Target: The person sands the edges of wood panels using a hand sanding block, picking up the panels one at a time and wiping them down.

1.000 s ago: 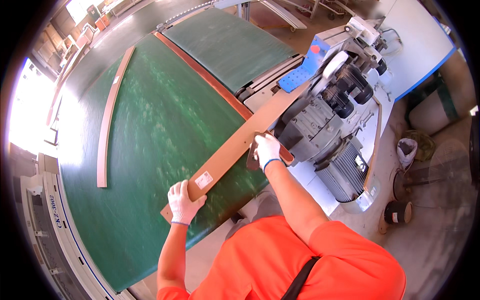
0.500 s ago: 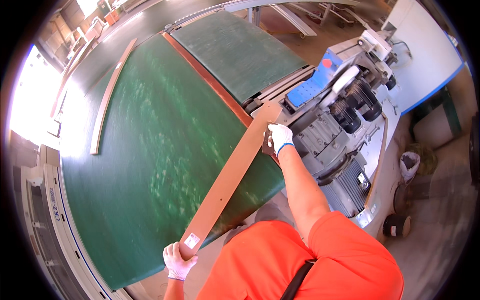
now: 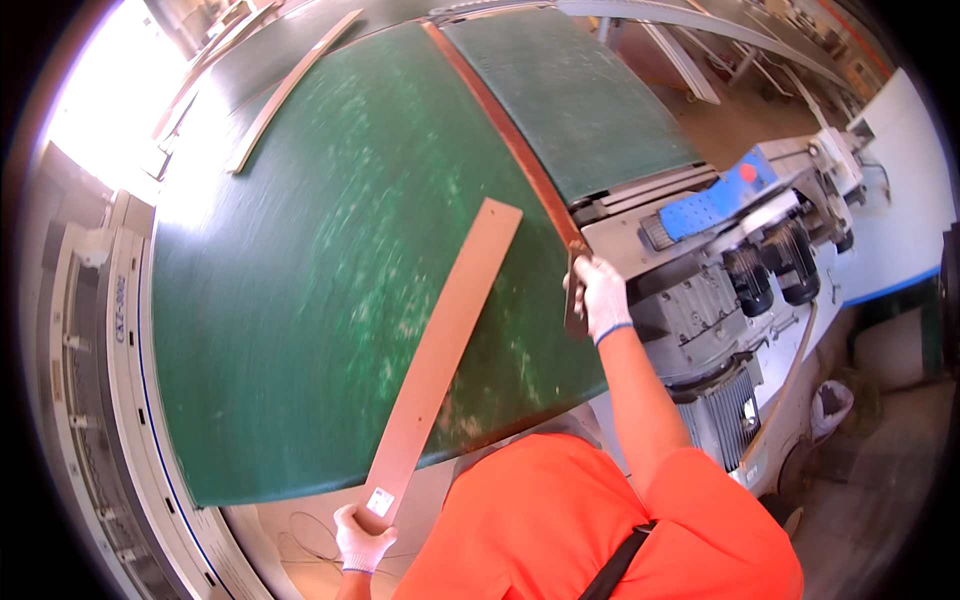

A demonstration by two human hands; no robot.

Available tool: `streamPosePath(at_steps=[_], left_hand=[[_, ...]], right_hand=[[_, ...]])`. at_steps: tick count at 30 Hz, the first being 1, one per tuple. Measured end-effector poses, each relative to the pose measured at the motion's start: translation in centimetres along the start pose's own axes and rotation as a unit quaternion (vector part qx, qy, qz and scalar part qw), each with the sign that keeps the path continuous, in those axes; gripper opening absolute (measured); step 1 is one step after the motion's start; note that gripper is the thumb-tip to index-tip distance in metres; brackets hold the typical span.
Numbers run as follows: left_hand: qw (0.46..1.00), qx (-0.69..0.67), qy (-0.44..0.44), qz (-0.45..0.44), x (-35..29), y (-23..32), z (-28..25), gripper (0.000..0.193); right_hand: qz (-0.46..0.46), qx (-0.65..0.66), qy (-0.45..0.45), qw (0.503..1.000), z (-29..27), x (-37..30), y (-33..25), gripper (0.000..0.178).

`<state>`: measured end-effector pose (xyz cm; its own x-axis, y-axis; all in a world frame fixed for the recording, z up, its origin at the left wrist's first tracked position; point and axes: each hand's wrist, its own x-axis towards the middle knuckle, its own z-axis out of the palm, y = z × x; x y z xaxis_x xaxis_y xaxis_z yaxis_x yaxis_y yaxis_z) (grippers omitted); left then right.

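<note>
My left hand [image 3: 362, 540], in a white knit glove, grips the near end of a long flat brown board [image 3: 440, 360] beside its white label. The board slants away over the green conveyor belt [image 3: 290, 340], its far end pointing forward and slightly right. My right hand [image 3: 605, 295], also gloved, is closed on a thin dark-brown piece [image 3: 575, 290] that looks like a hand scraper or flat block; its exact kind is unclear. That hand is at the belt's right edge, apart from the board and next to the reddish-brown strip [image 3: 508, 132].
At the right stands a grey machine with a blue cover [image 3: 715, 205] and finned motor [image 3: 722, 415]. Another thin wooden strip [image 3: 290, 97] lies on the belt's far left. A second green belt [image 3: 570, 100] runs beyond the reddish strip. A white rail housing [image 3: 150, 400] borders the left.
My right hand and its dark piece have come away from the board. The board's far end has swung left, off the machine's edge and over the belt. The head view has shifted too.
</note>
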<state>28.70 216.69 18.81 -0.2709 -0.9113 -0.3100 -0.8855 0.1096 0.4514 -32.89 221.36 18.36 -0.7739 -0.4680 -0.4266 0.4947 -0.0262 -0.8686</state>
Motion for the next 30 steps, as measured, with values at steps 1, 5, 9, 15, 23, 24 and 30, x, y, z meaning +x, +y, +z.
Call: streamPosePath(at_steps=[1, 5, 9, 15, 23, 24, 30], left_hand=[[0.998, -0.046, -0.007, -0.045, 0.1, 1.8, 0.5, 0.091], [0.994, -0.096, -0.018, -0.055, 2.5, 7.7, 2.0, 0.085], [0.921, -0.355, -0.14, -0.076, 6.3, 10.5, 2.3, 0.066], [0.836, -0.425, -0.323, -0.129, 7.8, 13.7, 2.4, 0.039], [0.846, -0.47, -0.248, -0.047, 16.7, 25.6, 9.9, 0.048], [0.846, -0.472, -0.243, -0.047, 16.9, 26.5, 10.2, 0.049], [0.847, -0.481, -0.22, -0.053, 17.8, 26.9, 11.4, 0.047]], right_hand=[[0.004, -0.033, -0.042, 0.999, 1.2, -1.6, 0.8, 0.015], [0.09, -0.045, -0.08, 0.992, 6.9, -6.6, 4.2, 0.016], [0.122, -0.077, -0.146, 0.979, 9.7, -10.4, 6.4, 0.019], [0.205, -0.109, -0.161, 0.959, 8.7, -17.6, 7.0, 0.022], [0.156, -0.149, -0.105, 0.971, 7.9, -22.4, 7.0, 0.027], [0.158, -0.146, -0.1, 0.971, 7.4, -22.2, 7.1, 0.026], [0.175, -0.141, -0.096, 0.97, 7.3, -20.6, 6.7, 0.019]])
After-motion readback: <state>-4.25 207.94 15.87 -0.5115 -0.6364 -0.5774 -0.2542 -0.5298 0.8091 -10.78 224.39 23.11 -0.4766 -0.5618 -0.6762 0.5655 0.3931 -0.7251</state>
